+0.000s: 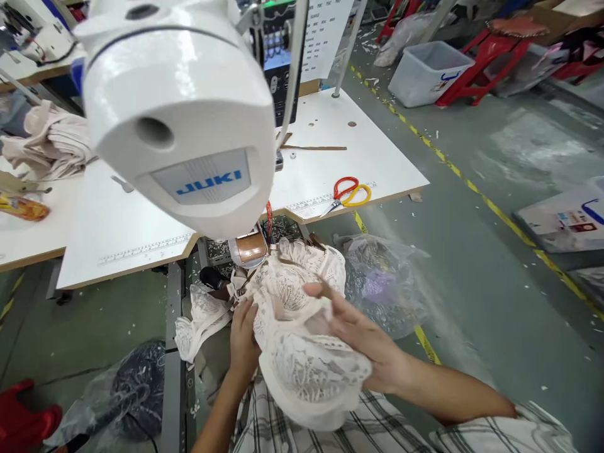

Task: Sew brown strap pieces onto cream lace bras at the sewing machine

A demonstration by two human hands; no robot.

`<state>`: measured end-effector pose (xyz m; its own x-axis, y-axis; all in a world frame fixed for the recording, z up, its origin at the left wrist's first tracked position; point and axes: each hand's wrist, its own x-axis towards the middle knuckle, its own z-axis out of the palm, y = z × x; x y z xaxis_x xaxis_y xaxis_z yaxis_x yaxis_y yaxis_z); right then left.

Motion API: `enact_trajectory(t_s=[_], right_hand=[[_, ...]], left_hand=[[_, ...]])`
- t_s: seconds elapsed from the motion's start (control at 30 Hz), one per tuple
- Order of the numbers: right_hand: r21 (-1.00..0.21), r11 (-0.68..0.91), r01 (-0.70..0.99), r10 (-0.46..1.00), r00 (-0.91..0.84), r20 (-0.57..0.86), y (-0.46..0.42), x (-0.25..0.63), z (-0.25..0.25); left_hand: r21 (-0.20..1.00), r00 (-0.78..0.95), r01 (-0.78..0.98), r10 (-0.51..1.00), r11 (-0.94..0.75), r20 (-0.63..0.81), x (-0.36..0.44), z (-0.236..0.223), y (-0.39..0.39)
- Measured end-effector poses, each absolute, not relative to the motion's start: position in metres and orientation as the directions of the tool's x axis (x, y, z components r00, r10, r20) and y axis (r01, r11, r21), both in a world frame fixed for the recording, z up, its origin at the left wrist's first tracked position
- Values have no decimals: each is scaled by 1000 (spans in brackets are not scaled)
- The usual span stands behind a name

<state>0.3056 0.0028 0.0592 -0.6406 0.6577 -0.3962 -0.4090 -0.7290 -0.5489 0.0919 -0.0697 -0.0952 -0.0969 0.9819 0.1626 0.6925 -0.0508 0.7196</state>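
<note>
A cream lace bra (306,371) hangs over my lap, its moulded cup facing me. My left hand (244,336) grips the bunched lace along its left side, fingers curled against the fabric. My right hand (365,343) holds the cup from the right; its fingers reach over the upper edge, slightly blurred, and part of the hand is hidden by the cup. More lace cups (302,270) lie bunched beyond my hands, below the sewing machine head (189,126). Another lace cup (202,321) hangs at the left. I cannot tell whether these pieces are joined.
Red-and-yellow scissors (352,192) lie near the front edge of the white table (377,151). A brown strip (314,148) is behind them. Beige fabric (51,141) is piled at the left. Plastic bags (387,283), a bin (427,72) and a red stool (495,56) stand on the floor.
</note>
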Motion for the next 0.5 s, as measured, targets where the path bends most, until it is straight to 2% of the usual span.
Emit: enact_trajectory(t_s=[0.07, 0.1, 0.13, 0.2, 0.27, 0.3, 0.33, 0.37, 0.4, 0.47, 0.5], right_hand=[[-690, -597, -409, 770, -535, -348, 6, 327, 77], [-772, -481, -416, 852, -431, -298, 10, 339, 85], [-855, -328, -402, 929, -302, -214, 16, 350, 91], [-963, 45, -266, 998, -33, 56, 33, 374, 95], [-945, 325, -37, 942, 105, 320, 54, 395, 83], [-921, 384, 67, 911, 138, 389, 66, 404, 72], [-912, 372, 174, 899, 177, 400, 77, 412, 58], [-908, 299, 293, 917, 177, 359, 87, 418, 42], [-890, 172, 423, 964, 111, 240, 96, 423, 26], [-731, -45, 681, 988, -79, -135, 108, 428, -5], [-642, -80, 762, 956, -125, -267, 111, 428, -18]], left_hand=[[701, -103, 707, 968, -90, 228, 71, -96, -59], [689, -106, 716, 957, -114, 268, 59, -90, -53], [680, -130, 723, 943, -121, 306, 47, -82, -49], [648, -207, 752, 889, -123, 410, 30, -65, -40], [573, -252, 811, 814, -118, 524, 25, -54, -32], [529, -239, 842, 804, -108, 544, 27, -54, -28], [488, -203, 867, 825, -98, 528, 32, -56, -24], [458, -155, 884, 866, -93, 475, 38, -63, -21], [445, -105, 891, 912, -90, 395, 46, -71, -20], [446, -26, 891, 969, -89, 245, 62, -94, -22], [453, -4, 887, 981, -86, 194, 69, -106, -25]])
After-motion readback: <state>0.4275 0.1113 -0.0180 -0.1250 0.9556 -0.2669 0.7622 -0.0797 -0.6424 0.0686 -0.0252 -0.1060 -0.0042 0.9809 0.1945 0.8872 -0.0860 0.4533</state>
